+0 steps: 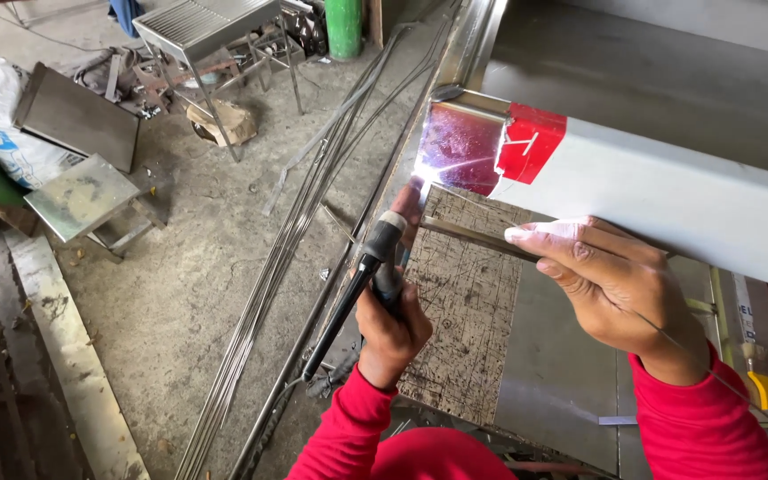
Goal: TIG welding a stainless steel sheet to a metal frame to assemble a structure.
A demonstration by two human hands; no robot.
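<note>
Head view. The left hand [390, 331] is closed around the handle of a welding torch [382, 249], whose nozzle points toward twelve o'clock at a bright arc [423, 171] on the corner of a square metal tube [668, 191]. The right hand [611, 284], at three o'clock from the torch, pinches a thin filler rod [466, 235] between thumb and fingertips, its tip aimed at the arc. Both hands are bare (no gloves show), so a likely hazard is a burn from spatter or from the heated tube end; a drifting torch could also burn through the thin wall, and a rod dipped too far could stick in the weld pool. The tube lies across the frame from the arc out toward three o'clock, pale grey and smooth, with purple-blue heat tint on its open end and a red plastic film [531, 142] peeling back just beside it. Beneath the hands sits a scored, worn work board [464, 347]; at nine o'clock a bundle of long steel rods [268, 276] lies on the concrete floor [180, 293].
</note>
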